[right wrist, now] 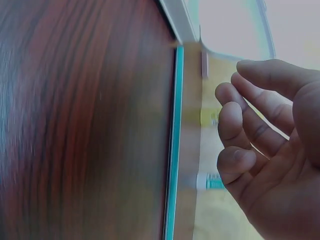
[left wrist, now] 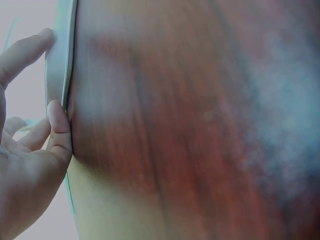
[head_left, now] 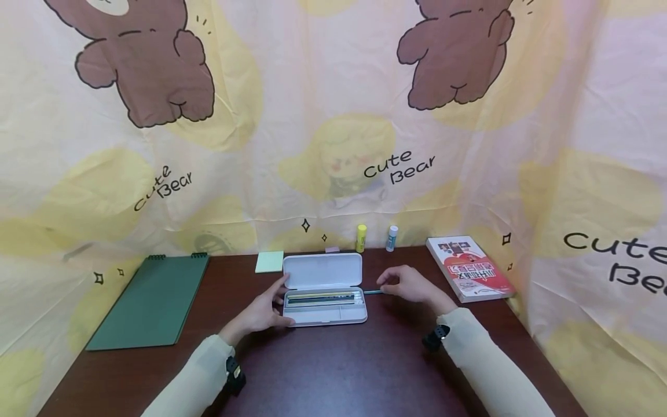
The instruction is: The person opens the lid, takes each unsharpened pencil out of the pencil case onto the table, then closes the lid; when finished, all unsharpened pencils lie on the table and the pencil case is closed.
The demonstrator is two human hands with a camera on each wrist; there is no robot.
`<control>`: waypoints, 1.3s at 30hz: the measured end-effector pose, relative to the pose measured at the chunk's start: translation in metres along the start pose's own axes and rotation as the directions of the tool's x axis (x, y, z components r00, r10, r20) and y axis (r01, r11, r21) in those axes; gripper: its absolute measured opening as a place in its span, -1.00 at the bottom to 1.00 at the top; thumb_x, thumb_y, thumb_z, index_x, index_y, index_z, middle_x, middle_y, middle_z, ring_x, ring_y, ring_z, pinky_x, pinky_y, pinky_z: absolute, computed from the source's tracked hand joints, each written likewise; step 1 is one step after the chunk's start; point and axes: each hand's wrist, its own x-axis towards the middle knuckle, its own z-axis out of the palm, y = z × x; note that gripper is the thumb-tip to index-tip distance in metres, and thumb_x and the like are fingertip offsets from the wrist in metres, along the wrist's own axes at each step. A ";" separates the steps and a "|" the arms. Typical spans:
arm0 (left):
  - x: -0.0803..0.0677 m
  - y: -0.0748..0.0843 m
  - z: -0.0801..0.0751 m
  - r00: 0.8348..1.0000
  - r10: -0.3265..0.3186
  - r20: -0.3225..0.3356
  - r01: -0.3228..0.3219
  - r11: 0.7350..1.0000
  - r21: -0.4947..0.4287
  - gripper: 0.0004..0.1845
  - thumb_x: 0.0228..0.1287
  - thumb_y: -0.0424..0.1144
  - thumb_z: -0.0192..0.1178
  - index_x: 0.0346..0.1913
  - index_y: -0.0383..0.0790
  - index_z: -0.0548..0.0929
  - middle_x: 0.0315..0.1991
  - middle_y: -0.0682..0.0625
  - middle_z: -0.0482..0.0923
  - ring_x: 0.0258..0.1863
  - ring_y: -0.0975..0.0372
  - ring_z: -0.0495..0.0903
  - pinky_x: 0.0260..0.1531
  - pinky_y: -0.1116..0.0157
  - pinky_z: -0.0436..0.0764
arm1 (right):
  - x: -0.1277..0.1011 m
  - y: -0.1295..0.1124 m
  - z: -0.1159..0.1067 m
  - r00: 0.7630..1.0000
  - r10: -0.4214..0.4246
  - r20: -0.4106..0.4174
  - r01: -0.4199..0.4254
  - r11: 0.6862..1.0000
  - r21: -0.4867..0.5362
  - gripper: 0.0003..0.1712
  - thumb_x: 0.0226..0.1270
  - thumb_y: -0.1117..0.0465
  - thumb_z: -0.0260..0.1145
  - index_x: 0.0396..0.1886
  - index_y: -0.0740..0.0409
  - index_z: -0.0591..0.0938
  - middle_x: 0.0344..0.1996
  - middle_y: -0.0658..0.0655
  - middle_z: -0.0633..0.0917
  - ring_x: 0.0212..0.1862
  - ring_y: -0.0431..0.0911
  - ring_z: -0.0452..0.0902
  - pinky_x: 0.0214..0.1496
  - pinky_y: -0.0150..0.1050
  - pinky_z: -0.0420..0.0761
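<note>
A white pencil case lies with its lid raised at the back. Several pencils lie in its rear compartment; the front compartments show bare. My left hand grips the case's left end, thumb at the front corner and fingers towards the hinge. In the left wrist view, fingertips touch the pale side of the case. A thin teal pencil lies on the table at the case's right side. My right hand hovers by its outer end, fingers loosely bent and apart from it in the right wrist view.
A green spiral pad lies at the left, and pale green sticky notes behind the case. A yellow glue stick and a blue-and-white one stand by the curtain. A red-and-white book lies at the right.
</note>
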 end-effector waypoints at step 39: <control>0.000 0.001 0.000 1.000 -0.013 -0.006 0.013 1.000 -0.006 0.26 -0.13 -0.18 0.63 0.60 0.06 0.02 0.29 -0.11 0.45 0.03 0.11 0.45 -0.24 0.36 0.56 | 0.024 -0.040 0.055 0.980 -0.142 0.138 0.162 0.975 -0.153 -0.83 0.27 0.22 0.41 -0.17 -0.03 0.82 -0.24 -0.07 0.75 -0.25 -0.19 0.49 -0.10 -0.19 0.50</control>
